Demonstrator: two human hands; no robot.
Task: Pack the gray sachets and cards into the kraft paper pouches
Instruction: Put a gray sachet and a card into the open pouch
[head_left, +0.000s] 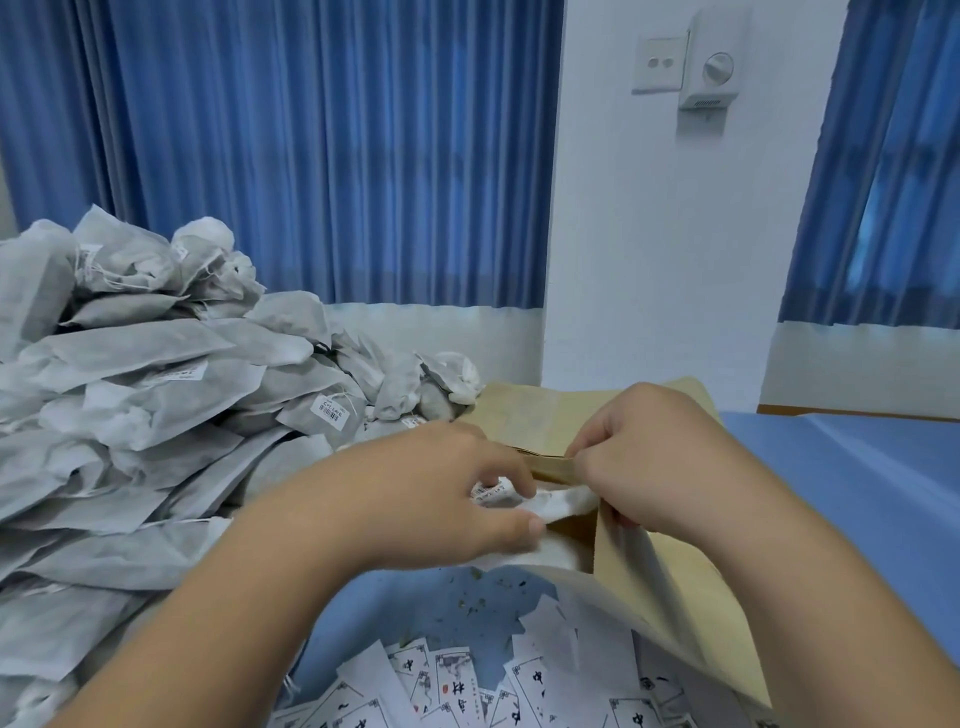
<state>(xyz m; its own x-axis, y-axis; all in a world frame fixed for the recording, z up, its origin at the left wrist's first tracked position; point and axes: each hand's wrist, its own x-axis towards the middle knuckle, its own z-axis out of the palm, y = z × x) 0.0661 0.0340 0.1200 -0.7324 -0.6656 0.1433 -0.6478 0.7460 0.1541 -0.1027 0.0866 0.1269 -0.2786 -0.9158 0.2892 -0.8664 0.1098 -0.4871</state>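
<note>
My left hand (441, 488) grips a gray sachet (556, 506), whose end sits in the open mouth of a kraft paper pouch (670, 587). My right hand (649, 457) pinches the pouch's upper edge and holds the mouth open. Behind my hands lie more flat kraft pouches (524, 415). A big heap of gray sachets (156, 395) fills the left side. White printed cards (457, 686) are scattered at the bottom, near me. Most of the held sachet is hidden under my left hand.
Everything lies on a blue table cover (857, 493), with small dark crumbs (478, 592) between the pouch and the cards. Blue curtains (311, 156) hang behind, and a white wall with a socket and dial box (711, 57) stands at the back right.
</note>
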